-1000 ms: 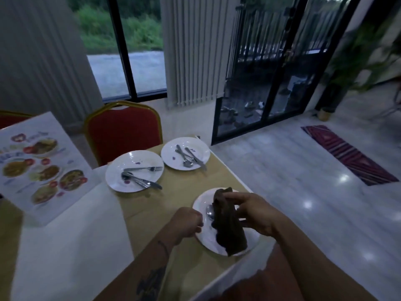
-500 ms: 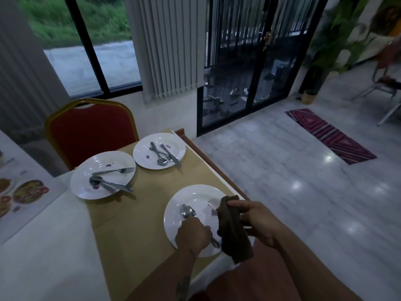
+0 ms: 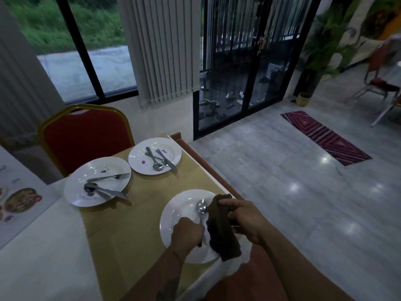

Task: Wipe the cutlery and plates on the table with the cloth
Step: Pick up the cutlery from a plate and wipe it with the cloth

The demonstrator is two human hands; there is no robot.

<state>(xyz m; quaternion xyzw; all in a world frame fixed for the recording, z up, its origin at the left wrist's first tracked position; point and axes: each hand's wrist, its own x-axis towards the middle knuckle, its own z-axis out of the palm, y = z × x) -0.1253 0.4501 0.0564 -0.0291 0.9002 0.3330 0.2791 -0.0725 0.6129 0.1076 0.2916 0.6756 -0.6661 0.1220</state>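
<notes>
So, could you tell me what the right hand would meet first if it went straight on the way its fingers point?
Probably the spoon, just beyond the cloth that the right hand grips; depth is unclear.

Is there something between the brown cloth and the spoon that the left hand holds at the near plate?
Nothing visible. The cloth, held by the right hand, hangs directly beside the bowl of the spoon; whether they touch, I cannot tell. The left hand grips only the handle.
</notes>
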